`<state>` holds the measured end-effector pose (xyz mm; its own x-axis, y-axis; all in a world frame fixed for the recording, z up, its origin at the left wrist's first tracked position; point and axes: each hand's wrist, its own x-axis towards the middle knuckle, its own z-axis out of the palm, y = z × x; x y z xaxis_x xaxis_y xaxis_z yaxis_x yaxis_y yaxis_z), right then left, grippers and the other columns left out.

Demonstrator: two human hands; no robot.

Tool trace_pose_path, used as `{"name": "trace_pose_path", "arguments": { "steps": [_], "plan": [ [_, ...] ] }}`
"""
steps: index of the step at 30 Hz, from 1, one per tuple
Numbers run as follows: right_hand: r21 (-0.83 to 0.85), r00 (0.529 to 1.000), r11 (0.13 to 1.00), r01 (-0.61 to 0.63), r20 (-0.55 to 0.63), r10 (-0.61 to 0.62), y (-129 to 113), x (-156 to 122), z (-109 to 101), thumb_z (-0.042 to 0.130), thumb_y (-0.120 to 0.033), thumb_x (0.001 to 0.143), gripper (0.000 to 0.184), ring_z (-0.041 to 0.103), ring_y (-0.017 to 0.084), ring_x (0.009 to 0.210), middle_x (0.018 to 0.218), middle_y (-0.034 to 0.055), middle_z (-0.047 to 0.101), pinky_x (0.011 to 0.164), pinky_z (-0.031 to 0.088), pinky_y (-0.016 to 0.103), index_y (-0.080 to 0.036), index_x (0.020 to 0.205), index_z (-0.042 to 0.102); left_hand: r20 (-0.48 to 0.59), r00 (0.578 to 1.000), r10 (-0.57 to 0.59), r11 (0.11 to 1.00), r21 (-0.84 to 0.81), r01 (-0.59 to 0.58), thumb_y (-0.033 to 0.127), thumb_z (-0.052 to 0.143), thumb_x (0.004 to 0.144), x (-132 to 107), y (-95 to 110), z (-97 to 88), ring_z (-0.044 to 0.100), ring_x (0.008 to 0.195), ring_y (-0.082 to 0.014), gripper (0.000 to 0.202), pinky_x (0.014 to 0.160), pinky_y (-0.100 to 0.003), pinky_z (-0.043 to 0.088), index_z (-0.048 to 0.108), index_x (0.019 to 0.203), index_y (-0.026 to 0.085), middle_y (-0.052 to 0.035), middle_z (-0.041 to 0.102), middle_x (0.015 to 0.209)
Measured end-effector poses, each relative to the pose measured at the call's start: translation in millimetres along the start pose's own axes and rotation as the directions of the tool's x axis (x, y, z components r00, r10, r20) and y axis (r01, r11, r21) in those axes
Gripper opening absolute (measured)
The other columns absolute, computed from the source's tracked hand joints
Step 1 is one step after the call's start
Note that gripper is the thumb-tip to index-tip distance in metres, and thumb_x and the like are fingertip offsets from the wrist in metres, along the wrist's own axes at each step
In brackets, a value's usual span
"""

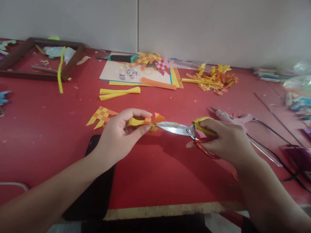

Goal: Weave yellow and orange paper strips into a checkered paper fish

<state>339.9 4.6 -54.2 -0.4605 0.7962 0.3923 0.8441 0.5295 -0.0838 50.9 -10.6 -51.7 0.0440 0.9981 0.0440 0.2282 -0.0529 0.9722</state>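
Note:
My left hand (122, 131) pinches a small woven piece of yellow and orange paper strips (148, 122) just above the red table (150, 168). My right hand (224, 139) grips scissors (184, 129) with one yellow and one red handle. Their silver blades point left, and the tips meet the right end of the paper piece. A finished yellow and orange woven paper fish (100, 117) lies on the table just behind my left wrist.
A black phone (97, 191) lies under my left forearm. A pink glue gun (233, 118) with its black cord sits behind my right hand. Farther back are loose yellow strips (119, 93), paper sheets with woven fish (155, 69), a scrap pile (213, 79) and a wooden frame (41, 58).

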Motion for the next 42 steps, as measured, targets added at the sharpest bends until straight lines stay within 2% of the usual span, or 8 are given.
{"name": "trace_pose_path", "arguments": {
  "steps": [8, 16, 22, 27, 34, 42],
  "plan": [
    [-0.036, 0.998, 0.998, 0.05, -0.036, -0.051, 0.2, -0.1, 1.2, 0.061, -0.065, 0.081, 0.043, 0.071, 0.015, 0.068, 0.08, 0.0009, 0.075, 0.053, 0.047, 0.022, -0.022, 0.083, 0.061, 0.002, 1.0, -0.002, 1.0, -0.001, 0.002, 0.03, 0.075, 0.081, -0.7, -0.5, 0.5, 0.072, 0.087, -0.0176, 0.019, 0.074, -0.024, 0.062, 0.07, 0.097, 0.023, -0.0038, 0.072, 0.103],
    [-0.05, 0.998, 0.997, 0.056, -0.034, -0.058, 1.6, -1.0, 0.6, 0.063, -0.055, 0.082, 0.032, 0.071, 0.016, 0.068, 0.08, 0.001, 0.075, 0.052, 0.046, 0.022, -0.023, 0.085, 0.065, -0.001, 1.0, -0.01, 1.0, -0.018, 0.01, 0.026, 0.076, 0.08, 0.2, 0.6, 0.0, 0.072, 0.084, -0.0157, 0.018, 0.074, -0.021, 0.062, 0.07, 0.096, 0.022, -0.0022, 0.072, 0.1],
    [-0.029, 1.0, 0.999, 0.031, -0.002, -0.031, -2.1, 0.3, -1.7, 0.064, -0.058, 0.08, 0.035, 0.068, 0.014, 0.061, 0.075, -0.0007, 0.074, 0.05, 0.044, 0.022, -0.024, 0.079, 0.06, 0.003, 1.0, -0.008, 1.0, -0.014, 0.008, 0.027, 0.076, 0.08, -0.2, 1.1, 0.1, 0.072, 0.087, -0.0169, 0.017, 0.075, -0.023, 0.062, 0.07, 0.096, 0.024, -0.002, 0.073, 0.1],
    [-0.005, 1.0, 1.0, 0.007, 0.0, -0.007, -2.4, -0.6, -1.9, 0.065, -0.057, 0.079, 0.033, 0.069, 0.016, 0.068, 0.08, 0.0005, 0.074, 0.055, 0.047, 0.023, -0.024, 0.082, 0.06, 0.006, 1.0, -0.024, 0.999, -0.04, 0.025, 0.029, 0.076, 0.08, 0.4, 0.7, 1.1, 0.073, 0.084, -0.0178, 0.017, 0.074, -0.025, 0.063, 0.07, 0.095, 0.023, -0.0033, 0.073, 0.1],
    [-0.015, 0.999, 0.999, 0.036, -0.016, -0.036, -1.2, -0.1, -1.1, 0.061, -0.064, 0.081, 0.04, 0.068, 0.015, 0.068, 0.079, 0.0003, 0.074, 0.056, 0.047, 0.022, -0.024, 0.083, 0.059, 0.016, 1.0, -0.021, 0.999, -0.027, 0.021, 0.029, 0.076, 0.08, 0.3, 0.9, 0.7, 0.073, 0.084, -0.0179, 0.018, 0.073, -0.025, 0.063, 0.07, 0.095, 0.022, -0.0038, 0.073, 0.099],
    [0.032, 0.998, 0.999, -0.002, 0.056, 0.0, -5.4, 3.2, -5.5, 0.061, -0.06, 0.081, 0.035, 0.065, 0.016, 0.06, 0.061, -0.0025, 0.066, 0.051, 0.042, 0.022, -0.024, 0.08, 0.061, 0.03, 0.999, -0.023, 0.999, -0.048, 0.025, 0.029, 0.076, 0.08, 0.4, 1.3, 2.3, 0.074, 0.084, -0.0188, 0.017, 0.075, -0.028, 0.063, 0.069, 0.094, 0.022, -0.0035, 0.074, 0.098]
  ]
}}
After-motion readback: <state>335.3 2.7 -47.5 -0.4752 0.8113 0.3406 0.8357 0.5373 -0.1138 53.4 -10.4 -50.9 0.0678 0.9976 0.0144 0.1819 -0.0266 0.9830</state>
